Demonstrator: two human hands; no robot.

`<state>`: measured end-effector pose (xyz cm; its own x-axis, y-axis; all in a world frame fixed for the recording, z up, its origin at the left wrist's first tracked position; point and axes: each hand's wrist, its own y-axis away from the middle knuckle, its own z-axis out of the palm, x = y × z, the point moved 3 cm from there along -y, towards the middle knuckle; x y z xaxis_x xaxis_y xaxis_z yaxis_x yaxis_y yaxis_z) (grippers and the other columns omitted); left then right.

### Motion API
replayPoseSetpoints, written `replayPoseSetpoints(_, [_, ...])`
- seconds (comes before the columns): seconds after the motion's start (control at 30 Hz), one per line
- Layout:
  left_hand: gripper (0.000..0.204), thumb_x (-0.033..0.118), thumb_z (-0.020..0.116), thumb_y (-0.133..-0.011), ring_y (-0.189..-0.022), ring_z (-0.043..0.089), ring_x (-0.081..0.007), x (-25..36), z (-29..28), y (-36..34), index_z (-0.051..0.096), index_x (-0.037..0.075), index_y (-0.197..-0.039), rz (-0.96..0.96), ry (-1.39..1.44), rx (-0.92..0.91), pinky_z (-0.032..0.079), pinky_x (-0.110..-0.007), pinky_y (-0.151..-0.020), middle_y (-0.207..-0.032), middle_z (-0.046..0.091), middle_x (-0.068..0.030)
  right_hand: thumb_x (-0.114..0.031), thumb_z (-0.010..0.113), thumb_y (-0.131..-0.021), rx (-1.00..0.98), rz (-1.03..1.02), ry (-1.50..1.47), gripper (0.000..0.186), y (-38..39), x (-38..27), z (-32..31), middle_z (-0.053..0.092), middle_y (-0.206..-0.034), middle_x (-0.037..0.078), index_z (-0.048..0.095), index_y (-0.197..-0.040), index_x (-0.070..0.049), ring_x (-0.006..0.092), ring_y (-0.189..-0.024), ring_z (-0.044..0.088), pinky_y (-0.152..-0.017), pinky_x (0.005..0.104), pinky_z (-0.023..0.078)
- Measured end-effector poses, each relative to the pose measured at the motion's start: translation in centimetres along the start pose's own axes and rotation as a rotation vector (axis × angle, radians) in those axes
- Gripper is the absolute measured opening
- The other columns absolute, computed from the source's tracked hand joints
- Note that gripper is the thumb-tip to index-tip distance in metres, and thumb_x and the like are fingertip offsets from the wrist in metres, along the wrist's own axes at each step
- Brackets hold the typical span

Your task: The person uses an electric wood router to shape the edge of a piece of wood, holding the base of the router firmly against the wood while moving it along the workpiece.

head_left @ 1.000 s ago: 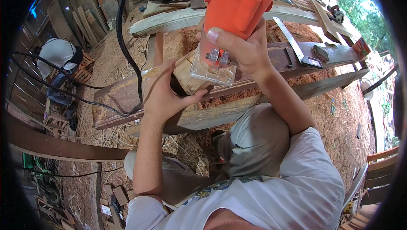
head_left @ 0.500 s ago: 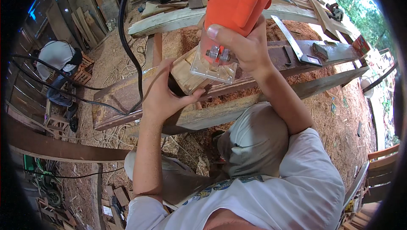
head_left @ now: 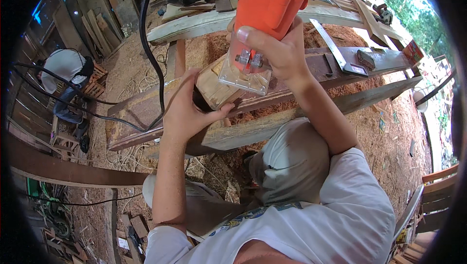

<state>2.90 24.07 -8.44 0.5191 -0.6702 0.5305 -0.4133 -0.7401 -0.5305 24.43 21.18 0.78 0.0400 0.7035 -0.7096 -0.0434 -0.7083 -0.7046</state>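
Head view: grips an orange, cylinder-shaped handheld router (head_left: 268,6) with a clear plastic base in the right hand (head_left: 279,52), wrapping low around the body and laying the thumb across the near side. Points the router base-down, with its long axis rising toward the top edge of the view and leaning slightly right. Holds a pale, squared wooden block (head_left: 213,89) in the left hand (head_left: 182,110), spread wide around the left end, with the thumb on the near side and fingers on the far side. Slants the block diagonally, partly hidden under the base; cannot tell its full length. Overlaps block and base above the dark reddish-brown plank worktop (head_left: 146,103); cannot tell whether the block touches it. Has a metal square with a black handle (head_left: 331,45) lying on the worktop to the right, and a thick black cord (head_left: 143,20) hanging in a curve near the left hand. Shows slightly more pale wood left of the base than a second ago, and puts the router's orange top a little further left in view. Keeps both grasps unchanged.
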Motion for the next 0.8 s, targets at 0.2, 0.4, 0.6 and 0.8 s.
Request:
replayPoseSetpoints(0.2, [0.103, 0.046, 0.098, -0.064, -0.124, 0.065, -0.0332, -0.3, 0.0, 0.0, 0.053, -0.010, -0.138, -0.010, 0.032, -0.015, 0.052, -0.040, -0.105, -0.130, 0.064, -0.0248, -0.014, 0.085, -0.083, 0.042, -0.076, 0.030, 0.023, -0.2, 0.7, -0.1, 0.073, -0.081, 0.002, 0.073, -0.098, -0.002, 0.0074, -0.069, 0.068, -0.064, 0.0268, 0.056])
replayPoseSetpoints(0.4, [0.101, 0.046, 0.097, -0.064, -0.124, 0.065, -0.0332, 0.0, 0.0, 0.0, 0.053, -0.008, -0.138, 0.003, 0.040, -0.006, 0.052, -0.040, -0.105, -0.131, 0.064, -0.0241, -0.013, 0.084, -0.082, 0.028, -0.064, 0.032, 0.029, -0.2, 0.6, -0.5, 0.074, -0.085, 0.003, 0.074, -0.106, -0.002, 0.0089, -0.072, 0.069, -0.069, 0.0277, 0.057])
replayPoseSetpoints(0.6, [0.101, 0.046, 0.097, -0.065, -0.124, 0.065, -0.0328, 0.3, -0.1, -0.1, 0.053, -0.008, -0.138, -0.033, 0.047, -0.027, 0.052, -0.040, -0.104, -0.131, 0.064, -0.0225, -0.025, 0.078, -0.084, 0.050, -0.033, 0.168, 0.034, -0.3, 1.1, -1.0, 0.073, -0.092, 0.007, 0.070, -0.105, 0.001, 0.0151, -0.082, 0.070, -0.076, 0.0319, 0.057])
replayPoseSetpoints(0.8, [0.103, 0.048, 0.097, -0.064, -0.125, 0.065, -0.0332, -0.3, 0.0, 0.1, 0.053, -0.008, -0.139, -0.010, 0.017, 0.000, 0.052, -0.040, -0.104, -0.132, 0.065, -0.0230, -0.013, 0.084, -0.080, 0.035, -0.082, 0.047, 0.039, -0.6, 0.6, -0.7, 0.075, -0.087, 0.003, 0.073, -0.115, 0.000, 0.0089, -0.075, 0.069, -0.072, 0.0280, 0.057])
